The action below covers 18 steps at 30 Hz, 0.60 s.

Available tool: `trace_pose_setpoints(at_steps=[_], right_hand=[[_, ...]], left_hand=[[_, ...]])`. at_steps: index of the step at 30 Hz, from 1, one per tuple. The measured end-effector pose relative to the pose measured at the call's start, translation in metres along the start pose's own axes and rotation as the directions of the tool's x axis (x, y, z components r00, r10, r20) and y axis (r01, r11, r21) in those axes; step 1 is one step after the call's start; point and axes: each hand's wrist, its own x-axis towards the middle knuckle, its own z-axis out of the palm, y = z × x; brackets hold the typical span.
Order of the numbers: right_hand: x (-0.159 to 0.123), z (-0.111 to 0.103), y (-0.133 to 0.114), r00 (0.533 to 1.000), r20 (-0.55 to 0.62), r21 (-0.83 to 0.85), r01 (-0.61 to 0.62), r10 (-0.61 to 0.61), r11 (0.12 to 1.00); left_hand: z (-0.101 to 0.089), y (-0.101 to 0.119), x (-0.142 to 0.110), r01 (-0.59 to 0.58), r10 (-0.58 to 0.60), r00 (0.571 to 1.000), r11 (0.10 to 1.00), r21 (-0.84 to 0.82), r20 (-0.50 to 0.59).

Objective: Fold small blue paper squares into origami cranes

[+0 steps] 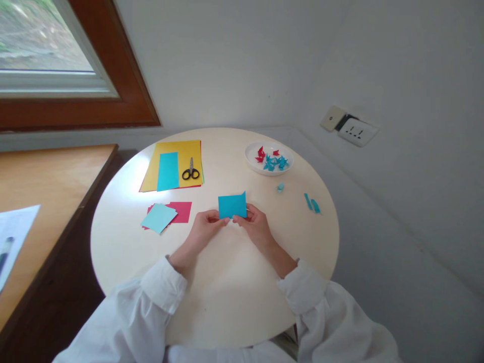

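Note:
A folded blue paper stands on its lower edge in the middle of the round cream table. My left hand pinches its lower left corner with fingers closed. My right hand pinches the lower right edge, fingers closed too. One corner of the paper sticks up at the top right.
Black scissors and a blue strip lie on yellow sheets at the back left. A light blue square overlaps red paper. A white plate holds small folded pieces. Blue scraps lie right.

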Motion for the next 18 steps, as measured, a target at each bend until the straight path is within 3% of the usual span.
trace_pose_setpoints(at_steps=[9, 18], right_hand=[[0.0011, -0.0007, 0.0010, 0.999, -0.042, 0.003, 0.025, -0.025, 1.000], [0.0009, -0.0007, -0.0019, 0.998, -0.057, 0.003, 0.011, -0.011, 1.000]], left_hand=[[0.0022, 0.0012, 0.0000, 0.055, -0.071, 0.994, 0.981, -0.187, -0.082], [0.0030, 0.0069, -0.0009, 0.054, -0.078, 0.996, 0.924, -0.378, -0.048]])
